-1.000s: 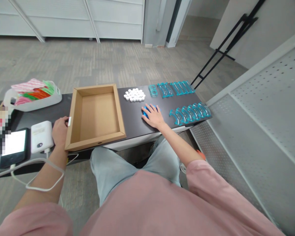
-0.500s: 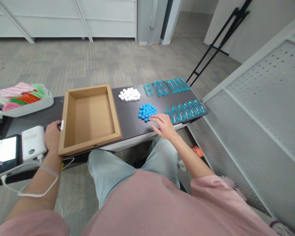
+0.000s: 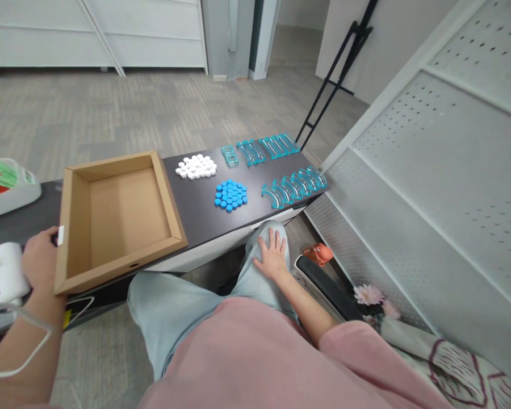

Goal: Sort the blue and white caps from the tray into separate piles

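Note:
My right hand [image 3: 273, 255] lies on my right knee with its fingers spread, holding nothing. My left hand [image 3: 42, 258] is beside the left wall of an open cardboard box [image 3: 170, 204]. Its fingers curl by something dark, mostly hidden, so what they hold is unclear. Right of the box, blue hexagonal pieces [image 3: 231, 196] sit packed together on the dark table, with a cluster of white hexagonal pieces [image 3: 196, 166] behind them. Curved clear-teal track pieces [image 3: 296, 186] stand in a row at the right. Straighter teal pieces [image 3: 279, 146] and small teal pieces [image 3: 230, 156] line the back edge.
A white basket [image 3: 29, 193] with colourful contents is at the far left. Nearer stands a white device [image 3: 2, 272] with a white cable. A perforated grey panel [image 3: 409, 170] rises at the right, with an orange object [image 3: 322, 253] on the floor by it.
My right hand has left the edge of the blue pieces and dropped onto my knee. The view has turned right, so everything sits further left. My left hand stays by the box.

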`<state>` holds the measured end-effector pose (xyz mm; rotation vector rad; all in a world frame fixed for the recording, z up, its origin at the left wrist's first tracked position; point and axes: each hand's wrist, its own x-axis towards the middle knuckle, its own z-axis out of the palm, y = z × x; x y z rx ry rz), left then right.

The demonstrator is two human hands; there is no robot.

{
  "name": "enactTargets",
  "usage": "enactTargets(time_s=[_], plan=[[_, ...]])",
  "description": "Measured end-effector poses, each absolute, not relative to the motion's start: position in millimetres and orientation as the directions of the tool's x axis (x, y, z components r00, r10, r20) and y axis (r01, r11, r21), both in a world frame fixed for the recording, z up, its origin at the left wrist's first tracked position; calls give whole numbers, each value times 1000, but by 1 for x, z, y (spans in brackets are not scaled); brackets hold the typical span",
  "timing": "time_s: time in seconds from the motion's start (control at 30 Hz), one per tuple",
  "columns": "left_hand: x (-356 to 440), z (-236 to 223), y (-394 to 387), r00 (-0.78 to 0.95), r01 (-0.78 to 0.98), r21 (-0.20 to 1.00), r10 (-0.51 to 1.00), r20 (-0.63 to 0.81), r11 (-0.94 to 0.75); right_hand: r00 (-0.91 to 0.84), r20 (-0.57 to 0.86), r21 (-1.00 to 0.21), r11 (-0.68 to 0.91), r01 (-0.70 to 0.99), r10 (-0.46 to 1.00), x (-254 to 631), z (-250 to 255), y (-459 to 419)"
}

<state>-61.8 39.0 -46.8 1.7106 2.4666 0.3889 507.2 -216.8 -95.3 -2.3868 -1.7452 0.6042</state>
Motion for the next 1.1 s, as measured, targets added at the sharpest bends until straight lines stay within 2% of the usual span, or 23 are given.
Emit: enactTargets(time_s=[0.17, 0.43, 0.63, 0.93, 1.1], plan=[[-57, -41, 39, -341, 921, 204, 940, 12, 331, 228, -167, -376, -276, 885, 959, 513, -100, -217], [-38, -20, 34, -324, 922, 227, 946, 10, 314, 231, -84, -480, -243, 843, 969, 514, -114, -217], [-35, -17, 32, -330, 921, 214, 944, -15, 326, 234, -140, -455, -273, 848, 962, 514, -109, -215], [-38, -23, 32, -346, 920, 213, 937, 43, 330, 241, -90, -487, -254, 836, 966, 511, -114, -214], [-43, -29, 31, -319, 930, 220, 944, 79, 296, 256, -129, -421, -287, 861, 958, 512, -115, -213]])
